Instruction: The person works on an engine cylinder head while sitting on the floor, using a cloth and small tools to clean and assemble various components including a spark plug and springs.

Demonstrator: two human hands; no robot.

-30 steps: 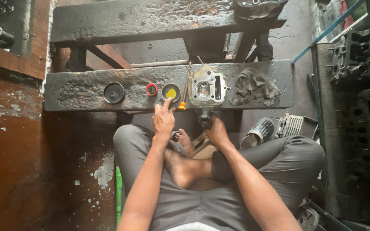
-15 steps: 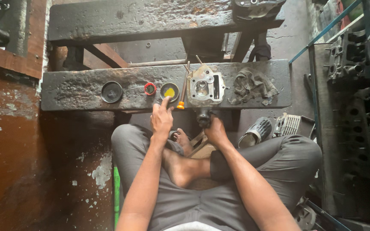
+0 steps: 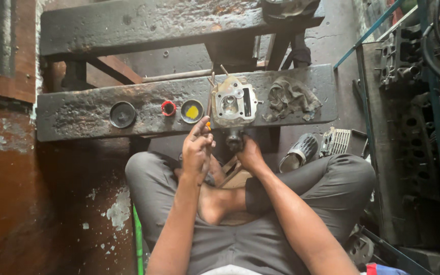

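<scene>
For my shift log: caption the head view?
Seated person's left hand holds a thin tool beside a metal engine head; right hand below it.

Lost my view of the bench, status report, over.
Left hand pinching a thin orange-tipped tool. Right hand gripping the base of the metal engine part. Yellow-filled tin close beside the tool.
</scene>
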